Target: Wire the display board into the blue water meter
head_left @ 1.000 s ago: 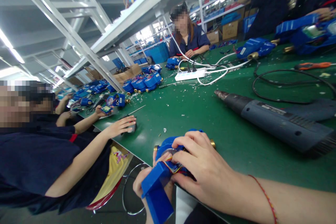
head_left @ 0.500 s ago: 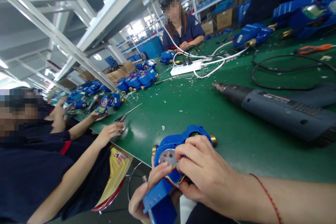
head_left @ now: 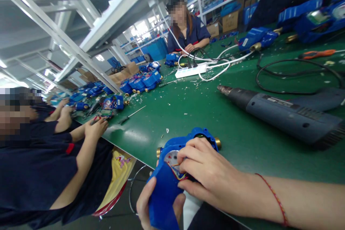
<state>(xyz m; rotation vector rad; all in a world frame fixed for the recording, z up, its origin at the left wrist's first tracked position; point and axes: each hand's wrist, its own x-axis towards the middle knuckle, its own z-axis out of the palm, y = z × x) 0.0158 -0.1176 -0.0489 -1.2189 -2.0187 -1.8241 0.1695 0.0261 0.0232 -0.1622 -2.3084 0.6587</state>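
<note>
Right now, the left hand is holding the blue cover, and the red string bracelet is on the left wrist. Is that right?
Not quite: the head view shows the red string bracelet on the wrist of the right hand, not the left. The left hand is indeed holding the blue cover.
</note>
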